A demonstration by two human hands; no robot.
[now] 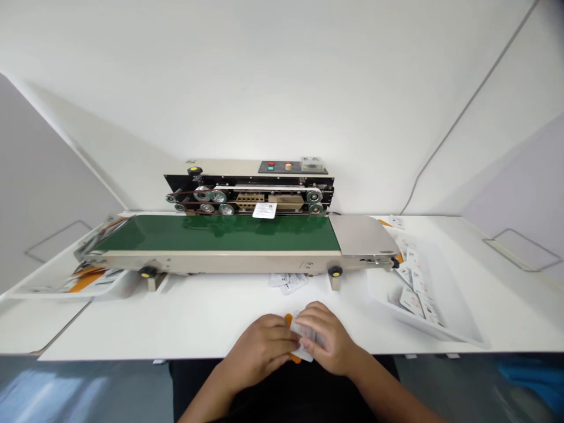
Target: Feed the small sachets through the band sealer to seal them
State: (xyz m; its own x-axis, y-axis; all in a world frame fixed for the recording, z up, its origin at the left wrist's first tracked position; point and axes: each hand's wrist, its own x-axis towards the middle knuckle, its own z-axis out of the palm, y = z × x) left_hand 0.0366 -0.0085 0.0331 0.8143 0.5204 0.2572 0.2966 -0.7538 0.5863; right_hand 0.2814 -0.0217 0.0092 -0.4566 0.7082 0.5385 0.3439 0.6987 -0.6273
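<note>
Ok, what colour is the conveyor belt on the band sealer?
The conveyor belt is dark green, and it shows best in the head view.

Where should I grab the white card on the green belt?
Reach from your side, over the green belt, and pinch the white card at its near edge, the one closest to you. The card seems to lie nearly flat, with its far end right by the rollers of the machine. That end is awkward to reach, but the near edge sits out on the belt.

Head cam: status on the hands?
Left hand, right hand: both holding a white-and-orange packet. Loose packets just ahead. Beyond them, band sealer's green conveyor.
</note>
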